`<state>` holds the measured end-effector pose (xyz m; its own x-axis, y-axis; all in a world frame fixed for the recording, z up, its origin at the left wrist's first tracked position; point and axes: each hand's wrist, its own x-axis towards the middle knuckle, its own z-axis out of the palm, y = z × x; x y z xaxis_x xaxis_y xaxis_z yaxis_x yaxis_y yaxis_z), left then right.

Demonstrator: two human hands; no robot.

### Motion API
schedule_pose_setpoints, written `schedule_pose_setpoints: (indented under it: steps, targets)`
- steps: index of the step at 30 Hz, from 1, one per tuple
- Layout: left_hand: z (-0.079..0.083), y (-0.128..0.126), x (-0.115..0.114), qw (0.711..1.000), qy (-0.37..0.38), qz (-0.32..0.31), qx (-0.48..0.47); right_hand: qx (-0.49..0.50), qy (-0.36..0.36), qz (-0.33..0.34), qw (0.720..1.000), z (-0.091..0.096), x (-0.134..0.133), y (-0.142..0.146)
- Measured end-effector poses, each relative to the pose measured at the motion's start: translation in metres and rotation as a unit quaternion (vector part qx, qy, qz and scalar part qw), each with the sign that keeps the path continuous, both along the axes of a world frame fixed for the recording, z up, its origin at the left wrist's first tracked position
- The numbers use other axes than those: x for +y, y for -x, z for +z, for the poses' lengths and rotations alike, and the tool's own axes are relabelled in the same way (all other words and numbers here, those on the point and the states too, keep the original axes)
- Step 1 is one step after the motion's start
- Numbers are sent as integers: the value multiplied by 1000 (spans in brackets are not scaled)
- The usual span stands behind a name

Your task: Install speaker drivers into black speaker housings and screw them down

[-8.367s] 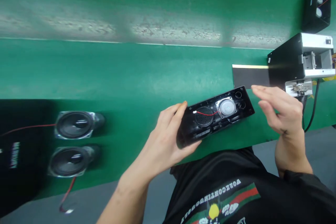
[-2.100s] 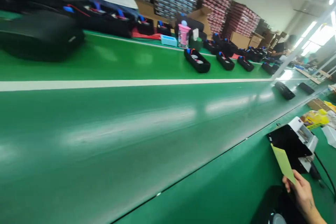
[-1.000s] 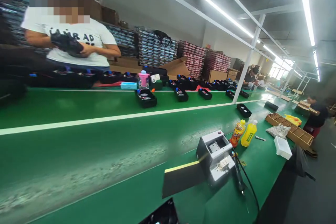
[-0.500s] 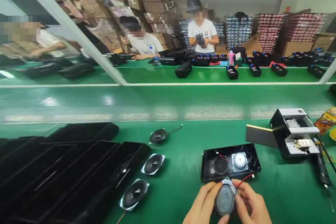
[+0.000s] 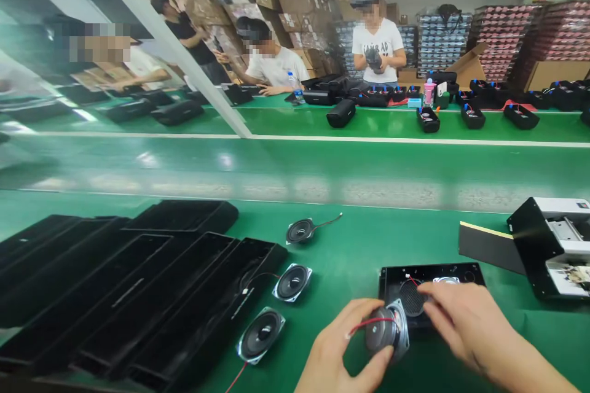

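The person's left hand (image 5: 338,350) is at the near edge of the green surface (image 5: 359,249); its fingers (image 5: 369,374) are curled around a round speaker (image 5: 386,330) and grasp it from the left and from below. The speaker is lifted a little and tilted, its metal back turned to the left, and a red wire (image 5: 369,322) runs across its top.

The right hand (image 5: 470,322) comes in from the right; its fingers (image 5: 436,298) are stretched out to the left and lie over the near part of an open black case (image 5: 465,271); they reach the rim of the speaker, but it cannot be told whether they pinch it or only touch it. The case lies flat on the surface just behind the speaker; a round mesh (image 5: 410,296) shows inside it.

To the left, three more loose speakers lie on the surface; one far (image 5: 299,231), one in the middle (image 5: 292,282), one near (image 5: 261,334). Further left there is a group of long black shells (image 5: 138,282) side by side. At the right edge stands a black and white machine (image 5: 548,245), with a dark strip (image 5: 483,247) coming out on its left side.

Beyond the surface runs a wide green belt (image 5: 322,166); on its far side several people are at work, one of them standing in a white shirt (image 5: 378,44), with small black trays (image 5: 428,120) in a row in front of them.
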<state>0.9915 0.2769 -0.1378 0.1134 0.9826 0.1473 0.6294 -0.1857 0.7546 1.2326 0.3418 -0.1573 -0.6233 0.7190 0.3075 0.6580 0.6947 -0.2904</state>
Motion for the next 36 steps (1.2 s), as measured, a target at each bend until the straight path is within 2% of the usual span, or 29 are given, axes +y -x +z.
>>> schedule_pose_setpoints:
  steps: [3, 8, 14, 19, 22, 29, 36]
  targets:
    - [12, 8, 19, 999, 22, -6, 29, -111, -3, -72, 991, -3, 24, 8]
    - [20, -7, 48, 994, 52, -67, 74, -132, 4, -50, 990, -14, 32, 16]
    - [19, -33, 65, 969, 81, -133, 192, 9, -22, -32, 999, -17, 21, -25]
    - [19, -54, 77, 904, 141, -172, 365, 78, 31, 10, 996, -21, 17, -41]
    - [16, -61, 80, 874, 145, -196, 421, 128, 41, 34, 990, -24, 19, -44]
    - [6, -68, 79, 867, 121, -178, 450, 177, 45, 51, 982, -35, 20, -49]
    - [2, -69, 77, 863, 64, -183, 467, 176, 45, 43, 982, -31, 21, -48]
